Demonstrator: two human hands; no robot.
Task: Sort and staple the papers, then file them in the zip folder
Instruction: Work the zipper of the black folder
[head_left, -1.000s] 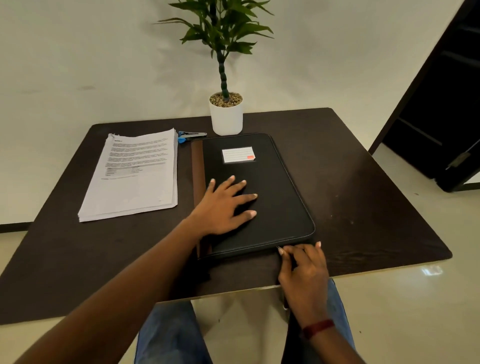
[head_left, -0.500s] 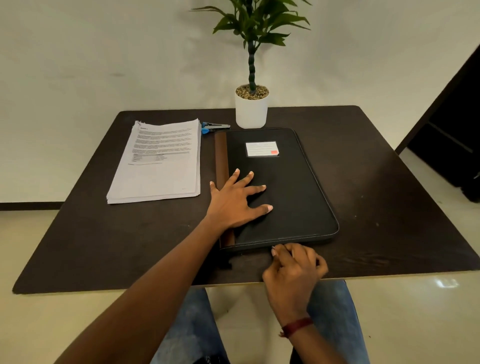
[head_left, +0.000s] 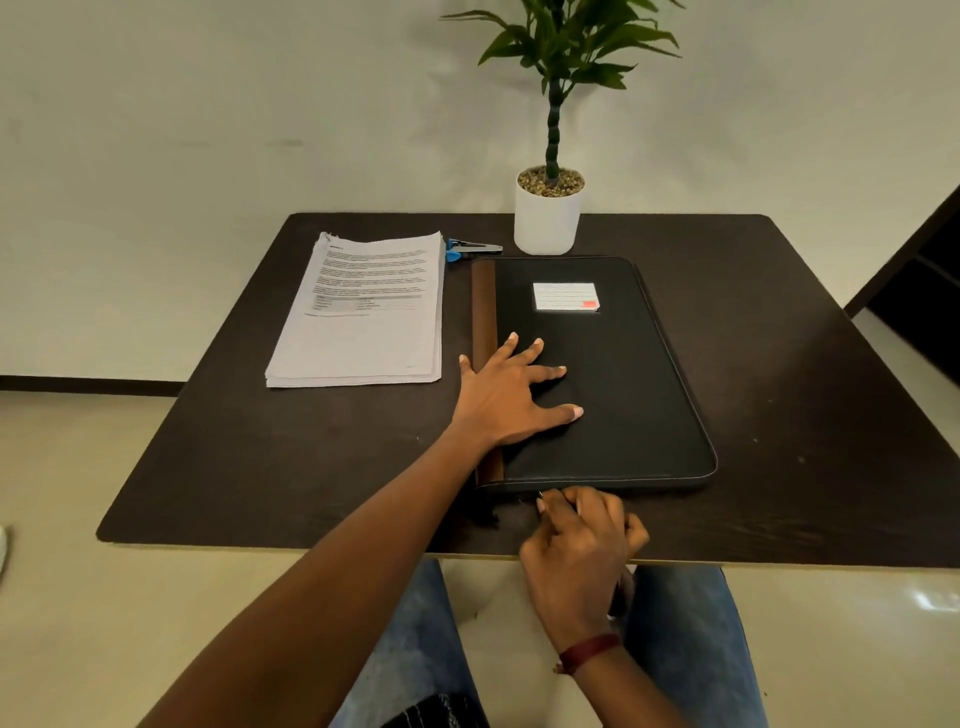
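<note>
The folder (head_left: 613, 374) lay shut on the table (head_left: 779, 364), with the papers (head_left: 363, 312) in a loose pile just beside it and the stapler (head_left: 470, 248) behind them. The left hand (head_left: 511, 397) lay flat on the folder, fingers spread wide. The right hand (head_left: 582, 535) was at the near edge, fingers curled close together. They seemed to pinch the zip tab (head_left: 540, 494), but it was too small to see well.

I think the zip was the tricky part. A hard pull could make the folder slide or turn if the left hand pressed too softly. The zip could also catch at the round corner. A shove away from the person could bump the pot (head_left: 545, 218), which stood right at the far edge. The papers had no staple I could see, so a knock could mix them up.
</note>
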